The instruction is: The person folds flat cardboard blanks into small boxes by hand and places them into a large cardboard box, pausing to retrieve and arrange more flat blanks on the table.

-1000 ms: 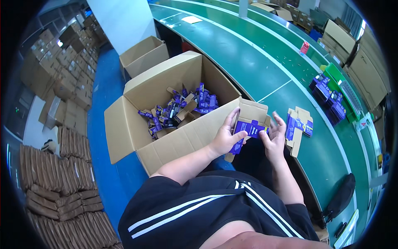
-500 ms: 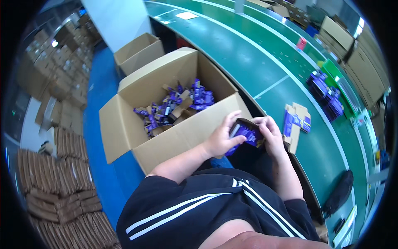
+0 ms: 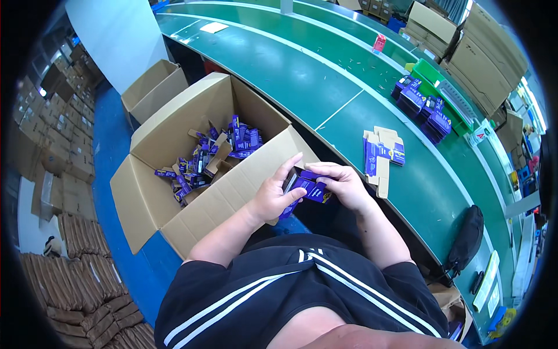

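Note:
A small purple carton (image 3: 299, 189) is gripped between both hands in front of my body, just past the near right side of a large cardboard box. My left hand (image 3: 278, 193) wraps round its left end, thumb across the printed face. On the other end, my right hand (image 3: 342, 183) pinches a flap at the top edge with thumb and fingers. Inside the large cardboard box (image 3: 200, 224) lies a jumble of purple cartons (image 3: 203, 157), some showing brown inner card. Flat unfolded purple carton blanks (image 3: 381, 157) rest on the green table to the right of my hands.
Stacked purple cartons (image 3: 421, 107) stand beside a green crate (image 3: 442, 93) on the green table (image 3: 325, 70). A black pouch (image 3: 466, 238) lies near its right end. Another open cardboard box (image 3: 152, 90) stands behind the large one. Bundled flat cardboard (image 3: 75, 273) is piled at the left.
The view has swung, so the surroundings sit further left. My right fingers have moved onto the carton's upper end, and its dark open end now shows less.

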Motion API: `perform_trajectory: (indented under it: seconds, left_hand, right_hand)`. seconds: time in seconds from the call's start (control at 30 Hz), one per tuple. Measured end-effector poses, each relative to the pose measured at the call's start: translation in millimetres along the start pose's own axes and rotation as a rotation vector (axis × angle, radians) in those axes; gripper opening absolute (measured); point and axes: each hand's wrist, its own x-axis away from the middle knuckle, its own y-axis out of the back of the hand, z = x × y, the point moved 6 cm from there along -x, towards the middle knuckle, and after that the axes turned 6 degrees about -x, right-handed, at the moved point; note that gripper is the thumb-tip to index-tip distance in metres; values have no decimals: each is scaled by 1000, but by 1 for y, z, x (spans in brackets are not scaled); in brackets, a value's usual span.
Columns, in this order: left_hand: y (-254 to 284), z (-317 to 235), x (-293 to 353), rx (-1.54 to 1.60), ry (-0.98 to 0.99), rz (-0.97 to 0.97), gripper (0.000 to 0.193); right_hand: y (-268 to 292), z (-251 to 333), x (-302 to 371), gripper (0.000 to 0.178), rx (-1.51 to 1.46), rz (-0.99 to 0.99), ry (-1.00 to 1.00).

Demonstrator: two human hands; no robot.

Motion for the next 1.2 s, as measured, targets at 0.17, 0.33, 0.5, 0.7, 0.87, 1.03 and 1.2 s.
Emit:
perform_trajectory:
  seconds: [0.17, 0.33, 0.5, 0.7, 0.87, 1.03, 1.2]
  left_hand:
    - [0, -9, -2, 7, 22, -1, 61]
    - [-1, 1, 0, 178, 111, -16, 44]
    - [9, 3, 0, 202, 143, -73, 30]
    - [8, -32, 1, -421, -199, -165, 25]
    - [3, -28, 3, -269, -148, -218, 27]
    - [2, -31, 5, -263, -151, -216, 30]
    - [-2, -43, 7, -540, -342, -137, 32]
  right_hand:
    - [-1, 2, -3, 39, -50, 153, 139]
    - [-7, 6, 2, 40, 75, 170, 213]
    - [-18, 26, 17, 36, 528, -25, 457]
    - [-27, 35, 16, 30, 802, -180, 645]
    - [-32, 30, 27, 27, 877, -238, 840]
    - [-23, 22, 25, 24, 716, -231, 737]
    - [-5, 19, 17, 23, 528, -118, 486]
